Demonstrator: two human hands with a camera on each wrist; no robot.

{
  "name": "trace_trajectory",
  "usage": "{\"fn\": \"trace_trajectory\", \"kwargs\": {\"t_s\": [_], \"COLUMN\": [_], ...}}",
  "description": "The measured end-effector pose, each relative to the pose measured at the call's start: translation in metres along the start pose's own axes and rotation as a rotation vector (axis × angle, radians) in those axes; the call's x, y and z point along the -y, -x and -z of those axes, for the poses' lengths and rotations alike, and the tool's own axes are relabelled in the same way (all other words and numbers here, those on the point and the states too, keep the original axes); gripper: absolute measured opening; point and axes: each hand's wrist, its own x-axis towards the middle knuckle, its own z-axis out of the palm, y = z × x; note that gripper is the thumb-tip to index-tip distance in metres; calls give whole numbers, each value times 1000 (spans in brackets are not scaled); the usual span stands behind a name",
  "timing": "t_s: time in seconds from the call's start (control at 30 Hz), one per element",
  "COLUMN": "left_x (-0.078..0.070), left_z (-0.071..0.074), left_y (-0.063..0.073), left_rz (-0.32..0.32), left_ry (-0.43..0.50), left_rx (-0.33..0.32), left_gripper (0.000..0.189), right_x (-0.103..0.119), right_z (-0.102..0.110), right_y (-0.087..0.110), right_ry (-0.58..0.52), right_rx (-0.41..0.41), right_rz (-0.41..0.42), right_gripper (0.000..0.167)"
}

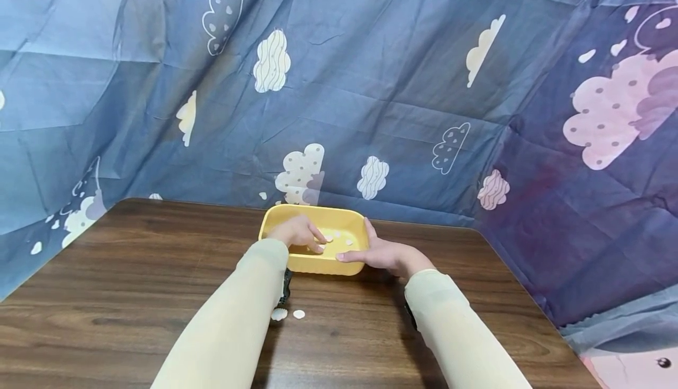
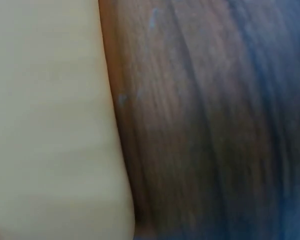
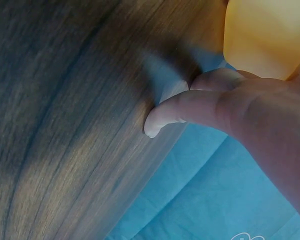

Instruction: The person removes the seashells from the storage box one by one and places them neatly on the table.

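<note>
A shallow yellow plastic bin [image 1: 323, 266] stands on the wooden table, with several small white seashells [image 1: 337, 234] on its floor. My left hand [image 1: 298, 231] reaches down inside it from the left, thumb and finger pinching a white shell against the bin's floor. At the bin's right end my right hand [image 1: 384, 253] holds the wall, its thumb over the front rim and its fingers spread along the outside. In the right wrist view, fingers [image 3: 190, 106] reach down by the tabletop beside the yellow bin wall [image 3: 265, 42]. The left wrist view shows only sleeve and table.
Two white shells lie on the table in front of the bin: a ribbed one [image 1: 279, 314] and a smaller, rounder one [image 1: 299, 314]. The dark wooden table [image 1: 132, 271] ends at a blue cloud-patterned curtain [image 1: 339, 112] behind and to the sides.
</note>
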Motion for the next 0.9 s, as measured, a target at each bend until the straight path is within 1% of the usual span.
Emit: {"fn": "trace_trajectory", "kwargs": {"t_s": [0.13, 0.23, 0.33, 0.43, 0.53, 0.7, 0.77, 0.9], "left_x": [0, 1, 3, 6, 5, 3, 3, 4], "left_z": [-1, -1, -1, -1, -1, -4, -4, -4], "left_y": [-2, -5, -8, -9, -8, -7, -7, -7], "left_rz": [6, 24, 24, 8, 20, 75, 84, 77], "left_ry": [-6, 2, -3, -7, 16, 34, 26, 6], "left_rx": [-40, -71, -105, -134, -134, -126, -130, -129], "left_gripper": [26, 20, 18, 17, 16, 13, 11, 10], "right_x": [1, 1, 1, 1, 1, 1, 1, 1], "right_z": [0, 0, 0, 1, 2, 2, 1, 0], "right_y": [0, 0, 0, -1, -1, 0, 0, -1], "right_ry": [-10, -14, -10, -11, -11, -3, -3, -8], "right_rx": [-3, -4, -2, -1, 3, 13, 15, 13], "right_rz": [5, 7, 15, 27, 24, 4, 4, 11], "right_gripper": [140, 140, 139, 139, 138, 139, 139, 137]}}
